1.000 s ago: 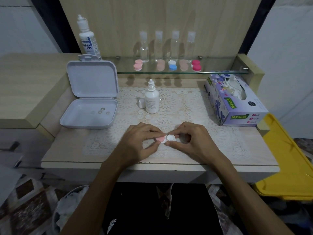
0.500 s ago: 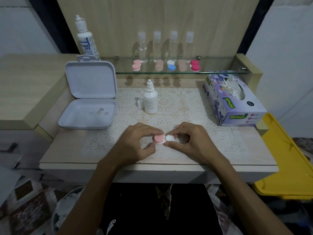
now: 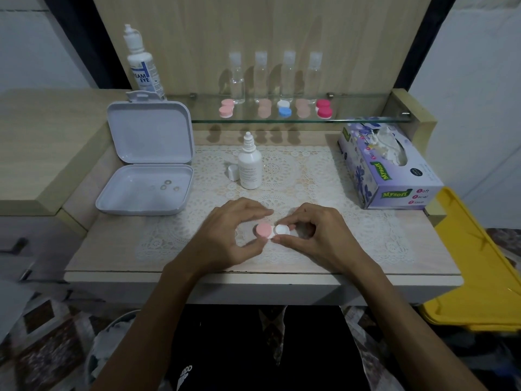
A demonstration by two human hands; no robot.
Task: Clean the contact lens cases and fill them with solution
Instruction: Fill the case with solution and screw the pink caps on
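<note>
A contact lens case (image 3: 272, 231) with a pink cap on its left well and a white cap on its right well is held low over the lace mat. My left hand (image 3: 231, 235) pinches the pink-capped side. My right hand (image 3: 315, 235) pinches the white cap between thumb and forefinger. A small white solution bottle (image 3: 249, 166) stands uncapped behind my hands, its cap (image 3: 233, 172) beside it. Several more lens cases (image 3: 284, 109) sit on the glass shelf.
An open white box (image 3: 143, 190) with several lenses inside lies at the left. A large solution bottle (image 3: 142, 64) stands behind it. A tissue box (image 3: 389, 165) sits at the right, a yellow bin (image 3: 479, 263) past the table's edge. Clear bottles (image 3: 287, 77) line the shelf.
Both hands have shifted slightly with the case; the pink cap now shows more fully. The right fingers stay on the white cap.
</note>
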